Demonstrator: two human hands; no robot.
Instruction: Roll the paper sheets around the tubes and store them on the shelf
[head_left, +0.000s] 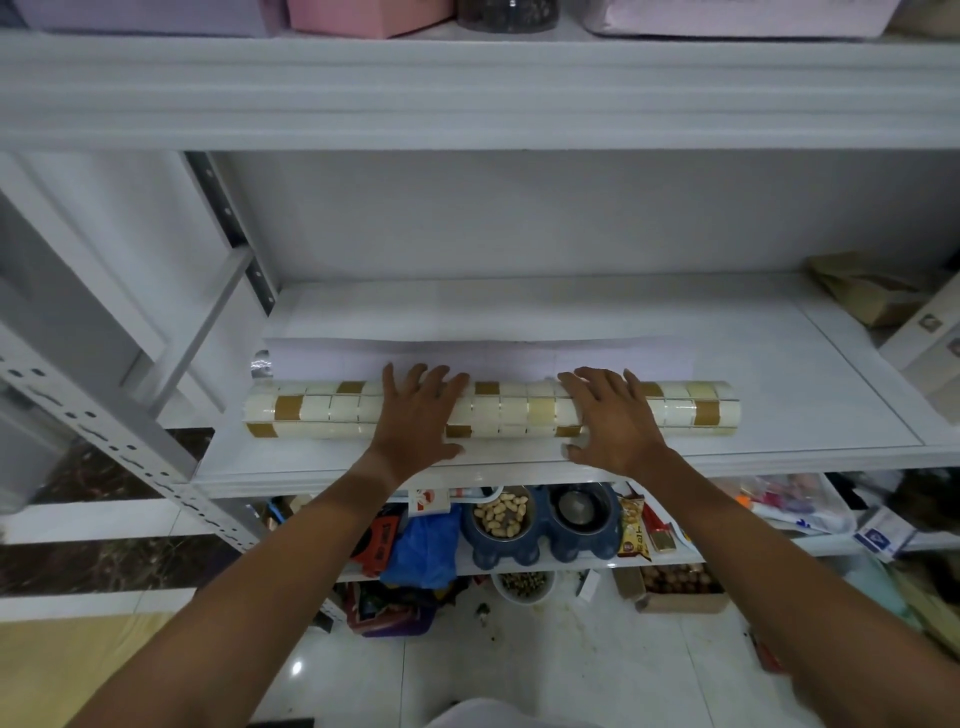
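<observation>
A long roll of cream and gold tile-patterned paper (519, 410) lies across the front of a white shelf (810, 415). Behind the roll, the unrolled part of the sheet (519, 353) lies flat with its white back up. My left hand (415, 410) rests on the roll left of centre, fingers straight and spread. My right hand (613, 415) lies on the roll right of centre, fingers spread too. At the roll's left end a bit of shiny silvery material (261, 364) shows. The tube inside is hidden.
A brown paper bag (862, 291) and a white box (930, 338) sit at the shelf's right end. An upper shelf (467, 88) carries pink and lilac boxes. Below stand a blue double bowl with peanuts (540, 525), a blue bag (426, 551) and packets. A perforated metal post (130, 441) stands left.
</observation>
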